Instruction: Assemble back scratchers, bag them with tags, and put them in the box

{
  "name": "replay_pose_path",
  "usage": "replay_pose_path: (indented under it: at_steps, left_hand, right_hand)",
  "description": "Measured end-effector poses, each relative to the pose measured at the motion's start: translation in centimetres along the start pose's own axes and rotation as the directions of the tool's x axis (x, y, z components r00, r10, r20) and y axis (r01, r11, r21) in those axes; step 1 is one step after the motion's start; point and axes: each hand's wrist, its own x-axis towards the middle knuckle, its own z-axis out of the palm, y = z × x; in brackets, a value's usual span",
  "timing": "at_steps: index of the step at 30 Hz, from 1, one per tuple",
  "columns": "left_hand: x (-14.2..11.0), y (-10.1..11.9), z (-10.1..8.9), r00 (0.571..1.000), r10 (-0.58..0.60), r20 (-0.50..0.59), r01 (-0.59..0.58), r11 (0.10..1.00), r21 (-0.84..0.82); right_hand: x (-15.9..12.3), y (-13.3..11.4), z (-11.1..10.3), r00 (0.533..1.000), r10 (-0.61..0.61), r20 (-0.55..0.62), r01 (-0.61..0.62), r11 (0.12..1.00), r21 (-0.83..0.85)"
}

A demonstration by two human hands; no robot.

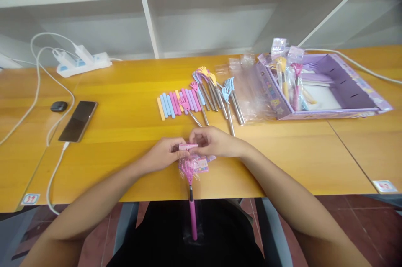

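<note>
Both my hands meet at the table's front edge over a pink back scratcher in a clear plastic bag. My left hand pinches the left side of the pink header card at the bag's top. From the other side, my right hand has its thumb and fingers closed on the same card. The hand-shaped head of the scratcher points up toward my fingers, and its handle hangs down past the table edge. Under the bag lie more printed cards, partly covered.
Beyond my hands lie coloured handle sleeves in a row and several scratcher heads on metal rods. Clear bags lie beside a purple box holding bagged scratchers. At left are a phone, a black case and a power strip.
</note>
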Motion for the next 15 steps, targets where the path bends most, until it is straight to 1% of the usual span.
replay_pose_path:
  at_steps: [2, 5, 7, 9, 10, 11, 12, 13, 14, 15]
  left_hand:
    - [0.0, 0.0, 0.0, 1.000, -0.008, 0.019, 0.009, 1.000, -0.029]
    - [0.0, 0.0, 0.0, 0.994, -0.033, 0.107, 0.051, 0.984, -0.172]
    - [-0.1, 0.1, 0.0, 0.985, -0.052, 0.163, 0.090, 0.968, -0.233]
    - [-0.2, 0.3, -0.3, 0.984, -0.057, 0.166, 0.100, 0.960, -0.260]
    - [-0.2, 0.5, -0.4, 0.990, -0.048, 0.133, 0.085, 0.955, -0.285]
    - [-0.2, 0.6, -0.7, 0.997, -0.032, 0.069, 0.053, 0.945, -0.324]
    - [-0.1, 0.7, -1.0, 1.000, -0.017, -0.021, 0.008, 0.928, -0.374]
    - [0.0, 0.8, -1.3, 0.991, -0.008, -0.132, -0.050, 0.901, -0.431]
    - [0.2, 0.9, -1.6, 0.969, -0.012, -0.247, -0.113, 0.867, -0.486]
    - [0.4, 1.0, -2.0, 0.936, -0.028, -0.352, -0.175, 0.829, -0.531]
  right_hand:
    - [-0.1, -0.1, 0.0, 1.000, 0.021, 0.017, -0.021, 0.999, 0.038]
    - [-0.2, -0.3, -0.3, 0.998, 0.032, 0.046, -0.037, 0.994, 0.100]
    - [-0.2, -0.4, -0.6, 0.997, 0.039, 0.062, -0.046, 0.991, 0.126]
    - [-0.2, -0.6, -1.1, 0.995, 0.053, 0.079, -0.064, 0.988, 0.142]
    - [-0.3, -0.7, -1.2, 0.993, 0.063, 0.095, -0.077, 0.986, 0.150]
    - [-0.3, -0.8, -1.4, 0.990, 0.073, 0.122, -0.092, 0.983, 0.156]
    - [-0.3, -0.8, -1.4, 0.984, 0.079, 0.158, -0.104, 0.982, 0.159]
    - [-0.2, -0.9, -1.5, 0.978, 0.077, 0.195, -0.108, 0.983, 0.152]
    - [-0.2, -0.9, -1.5, 0.972, 0.065, 0.226, -0.097, 0.987, 0.132]
    - [-0.2, -0.8, -1.4, 0.968, 0.047, 0.246, -0.073, 0.993, 0.097]
